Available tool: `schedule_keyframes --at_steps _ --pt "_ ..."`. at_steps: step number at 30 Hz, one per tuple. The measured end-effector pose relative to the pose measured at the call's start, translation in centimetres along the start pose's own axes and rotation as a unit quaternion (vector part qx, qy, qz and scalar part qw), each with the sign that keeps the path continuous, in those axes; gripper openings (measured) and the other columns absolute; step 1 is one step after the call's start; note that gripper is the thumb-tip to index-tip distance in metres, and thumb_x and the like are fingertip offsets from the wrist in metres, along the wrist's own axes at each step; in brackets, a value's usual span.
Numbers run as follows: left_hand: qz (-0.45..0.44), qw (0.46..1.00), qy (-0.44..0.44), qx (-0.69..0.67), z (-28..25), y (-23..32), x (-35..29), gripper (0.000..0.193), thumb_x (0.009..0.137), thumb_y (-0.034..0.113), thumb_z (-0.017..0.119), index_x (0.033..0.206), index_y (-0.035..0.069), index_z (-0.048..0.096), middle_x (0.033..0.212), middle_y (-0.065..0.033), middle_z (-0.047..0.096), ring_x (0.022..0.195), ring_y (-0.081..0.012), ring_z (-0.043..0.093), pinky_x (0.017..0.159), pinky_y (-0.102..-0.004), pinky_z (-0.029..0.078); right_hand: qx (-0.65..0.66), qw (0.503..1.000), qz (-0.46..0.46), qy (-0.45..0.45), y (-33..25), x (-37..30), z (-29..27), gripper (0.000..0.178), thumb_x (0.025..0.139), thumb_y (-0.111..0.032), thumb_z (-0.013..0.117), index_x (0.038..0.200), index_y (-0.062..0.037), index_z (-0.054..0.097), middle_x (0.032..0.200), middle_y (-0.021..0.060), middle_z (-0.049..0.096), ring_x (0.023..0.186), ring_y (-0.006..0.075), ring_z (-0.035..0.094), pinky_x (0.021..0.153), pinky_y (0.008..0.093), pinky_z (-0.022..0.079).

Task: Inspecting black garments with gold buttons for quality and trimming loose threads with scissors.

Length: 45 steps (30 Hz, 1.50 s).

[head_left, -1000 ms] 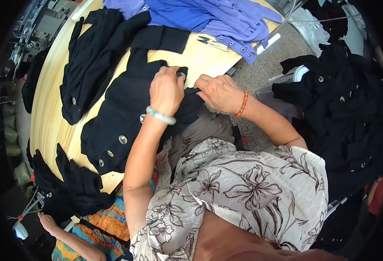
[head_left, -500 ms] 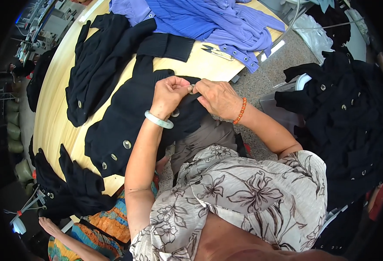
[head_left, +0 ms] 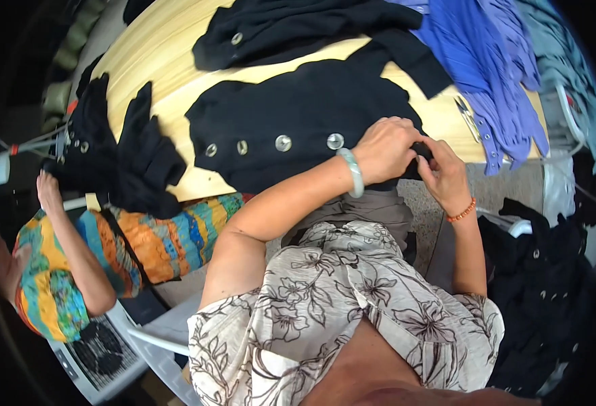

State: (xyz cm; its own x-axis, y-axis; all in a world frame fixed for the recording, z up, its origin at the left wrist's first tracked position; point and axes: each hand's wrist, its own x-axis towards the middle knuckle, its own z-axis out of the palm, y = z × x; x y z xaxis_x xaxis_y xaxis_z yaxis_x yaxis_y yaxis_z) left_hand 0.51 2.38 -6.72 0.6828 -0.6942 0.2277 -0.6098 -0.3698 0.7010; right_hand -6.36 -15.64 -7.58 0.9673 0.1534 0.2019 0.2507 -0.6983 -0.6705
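Note:
A black knit cardigan with several large, shiny round buttons lies spread out in front of me, its sleeve reaching toward the far right. At its right end, my left hand is closed on the black fabric, a pale bangle on the wrist. Close against it, my right hand has thumb and forefinger curled round the same bit of the cardigan. What lies between the fingertips is mostly hidden. Thread snips rest on the table just past my right hand.
The pale wooden table also bears another black garment and purple knitwear. A co-worker's hand touches black garments at the left. More black cardigans are heaped at my right; a fan stands lower left.
My view has swung left, so the table sits further right and the co-worker shows more. Both hands have shifted along the cardigan's edge, the left one now reaching across its button row.

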Motion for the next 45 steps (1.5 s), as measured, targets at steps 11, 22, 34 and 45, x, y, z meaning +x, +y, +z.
schedule_keyframes --at_steps 11,22,34,45 --pt "-0.005 0.997 0.070 0.038 2.4 -1.0 -0.4 0.012 0.074 0.001 0.065 0.085 0.005 0.067 0.084 -0.0103 0.060 0.085 -0.0279 0.057 0.074 -0.0380 0.040 -0.038 0.998 -0.036 -0.039 0.3 0.4 -0.5 0.039 0.077 0.015 0.051 0.112 0.0023 0.061 0.088 0.0193 0.058 0.080 0.0375 0.060 0.071 0.0390 0.048" --pt "0.027 0.992 0.121 0.010 1.7 -1.5 -1.0 0.014 0.074 0.005 0.068 0.085 0.010 0.060 0.084 -0.0072 0.054 0.085 -0.0268 0.053 0.074 -0.0380 0.038 0.112 0.989 -0.015 -0.091 0.4 0.8 -2.4 0.017 0.087 0.004 0.053 0.100 0.0050 0.063 0.074 0.0083 0.054 0.062 0.0148 0.054 0.058 0.0268 0.042" --pt "0.024 0.991 0.108 -0.082 0.7 -0.7 -3.3 0.016 0.079 0.018 0.069 0.089 0.008 0.061 0.083 -0.0053 0.057 0.085 -0.0239 0.056 0.077 -0.0351 0.038 0.271 0.953 0.114 -0.077 -0.8 -0.2 0.0 0.020 0.083 -0.010 0.073 0.078 -0.0080 0.054 0.069 -0.0095 0.045 0.060 -0.0015 0.035 0.050 0.0182 0.027" --pt "0.000 0.982 0.190 0.015 -2.1 1.5 -9.3 0.014 0.076 0.010 0.073 0.085 0.007 0.063 0.084 -0.0065 0.057 0.086 -0.0265 0.053 0.075 -0.0368 0.037 0.336 0.918 0.110 -0.181 -3.4 0.7 0.6 0.015 0.084 0.005 0.049 0.094 -0.0047 0.054 0.077 -0.0070 0.044 0.064 -0.0003 0.038 0.057 0.0177 0.031"
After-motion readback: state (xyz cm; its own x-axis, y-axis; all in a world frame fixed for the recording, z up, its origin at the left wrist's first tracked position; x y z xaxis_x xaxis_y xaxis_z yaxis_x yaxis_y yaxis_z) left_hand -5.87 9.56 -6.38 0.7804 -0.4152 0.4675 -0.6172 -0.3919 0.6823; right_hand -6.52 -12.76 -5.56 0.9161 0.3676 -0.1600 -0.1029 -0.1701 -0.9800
